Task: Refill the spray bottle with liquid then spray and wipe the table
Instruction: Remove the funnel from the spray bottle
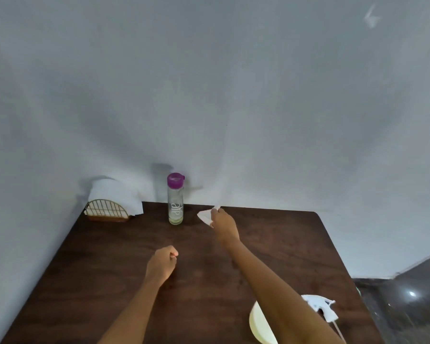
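White tissue (205, 216) pinched in the right hand (222, 225) wipes the far table (109, 269), left hand (162, 265) fisted empty, so refilling and spraying seem done.

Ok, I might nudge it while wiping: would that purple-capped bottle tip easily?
Probably yes. The bottle is tall and narrow, standing upright on the table. It looks nearly empty, with only a little liquid at the bottom, so likely light. Its clear wall looks smooth, maybe slippery when wet.
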